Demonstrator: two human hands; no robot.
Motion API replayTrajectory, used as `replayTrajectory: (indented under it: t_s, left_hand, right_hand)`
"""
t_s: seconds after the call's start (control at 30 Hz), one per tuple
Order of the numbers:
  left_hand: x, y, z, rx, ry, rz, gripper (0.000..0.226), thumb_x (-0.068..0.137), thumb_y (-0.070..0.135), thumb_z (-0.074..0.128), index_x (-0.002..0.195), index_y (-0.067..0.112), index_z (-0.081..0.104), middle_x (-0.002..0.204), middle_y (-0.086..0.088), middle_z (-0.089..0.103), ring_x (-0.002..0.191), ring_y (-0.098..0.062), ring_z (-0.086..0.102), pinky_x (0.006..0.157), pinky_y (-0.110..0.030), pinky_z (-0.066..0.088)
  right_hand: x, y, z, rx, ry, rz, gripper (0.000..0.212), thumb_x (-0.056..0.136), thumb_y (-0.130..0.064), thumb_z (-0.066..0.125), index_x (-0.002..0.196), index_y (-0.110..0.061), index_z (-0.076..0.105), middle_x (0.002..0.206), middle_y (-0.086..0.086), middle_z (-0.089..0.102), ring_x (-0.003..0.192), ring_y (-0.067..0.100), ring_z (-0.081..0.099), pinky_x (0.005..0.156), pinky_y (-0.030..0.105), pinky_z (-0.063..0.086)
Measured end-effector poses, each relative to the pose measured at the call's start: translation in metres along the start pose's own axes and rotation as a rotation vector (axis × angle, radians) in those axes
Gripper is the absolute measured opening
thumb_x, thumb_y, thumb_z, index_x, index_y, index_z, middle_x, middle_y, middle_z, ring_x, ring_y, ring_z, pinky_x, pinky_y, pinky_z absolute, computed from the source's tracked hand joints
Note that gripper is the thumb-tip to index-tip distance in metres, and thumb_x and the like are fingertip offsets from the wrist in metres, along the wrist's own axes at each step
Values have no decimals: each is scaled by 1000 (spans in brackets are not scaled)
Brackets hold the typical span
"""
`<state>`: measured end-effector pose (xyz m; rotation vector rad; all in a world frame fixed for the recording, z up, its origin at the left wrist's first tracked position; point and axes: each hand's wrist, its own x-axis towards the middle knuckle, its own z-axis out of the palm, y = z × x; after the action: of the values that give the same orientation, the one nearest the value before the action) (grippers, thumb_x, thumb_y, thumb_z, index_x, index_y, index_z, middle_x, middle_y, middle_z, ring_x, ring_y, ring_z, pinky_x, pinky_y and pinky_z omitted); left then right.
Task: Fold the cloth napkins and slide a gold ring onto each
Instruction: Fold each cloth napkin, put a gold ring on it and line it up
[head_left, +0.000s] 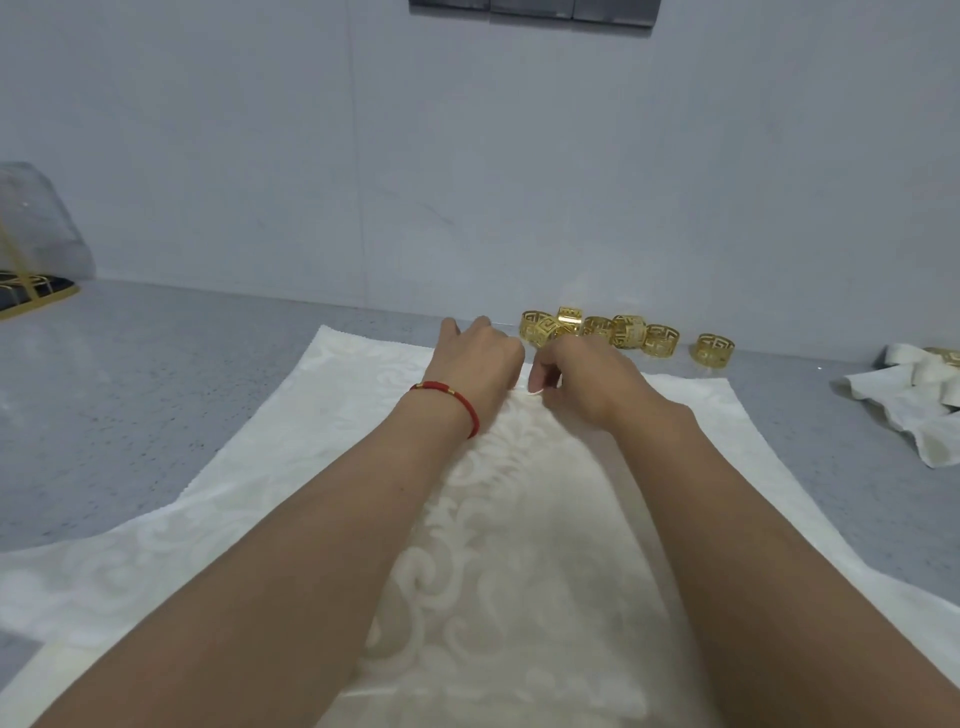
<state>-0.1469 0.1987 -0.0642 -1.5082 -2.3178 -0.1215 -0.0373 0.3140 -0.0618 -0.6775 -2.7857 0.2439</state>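
Pinching a raised fold of the cream damask napkin (519, 519), the left hand (480, 364) and the right hand (582, 376) meet near the cloth's far edge, fingers curled into the fabric; a red cord bracelet (449, 397) circles the left wrist. The napkin lies spread across the grey counter (156, 405), reaching from the near edge towards the back wall. Just beyond the hands, along the counter's back edge, stands a cluster of gold rings (597, 330), with one gold ring (714, 351) apart to the right. At the right edge lie finished napkins (919, 400), already ringed. At the left edge rests a clear bag (41, 228); its contents cannot be told.
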Motion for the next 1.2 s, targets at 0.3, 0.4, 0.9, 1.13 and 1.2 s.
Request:
replayTrajectory:
  t_s: [0.3,0.4,0.9,1.13,1.2]
  left_hand:
    - [-4,-14,2,-518,-30,-146,22,83,14,61,92,29,73,77,11,65,92,-18,61,88,-35,51]
    - [-4,-16,5,-621,20,-196,14,82,14,71,87,25,77,67,13,62,86,-17,63,84,-35,55]
    - [-4,-11,-13,-431,-163,-86,32,80,3,65,64,31,68,69,13,59,80,-15,59,87,-39,54]
    - [-4,-16,-19,-501,-158,-100,20,84,12,63,83,27,75,72,14,60,84,-16,61,85,-37,56]
    - [-4,-16,-17,-516,-149,-117,19,84,11,65,83,25,77,70,12,62,83,-16,62,85,-35,56]
  right_hand:
    - [-4,7,11,313,114,79,12,86,-14,68,80,-19,78,78,-3,74,79,18,68,77,36,58]
    - [-6,9,13,340,86,63,13,86,-11,72,80,-20,80,80,-7,75,79,15,68,76,33,56]
    - [-3,-11,-19,-27,-205,0,24,86,-1,64,90,-24,69,92,-3,64,85,20,64,72,30,55]
    - [-7,-7,-24,91,-136,2,10,90,-11,70,92,-17,78,82,-5,73,80,17,68,72,30,56]
    - [-7,-4,-19,94,-136,8,8,89,-13,75,94,-18,78,75,-9,64,71,10,61,62,22,48]
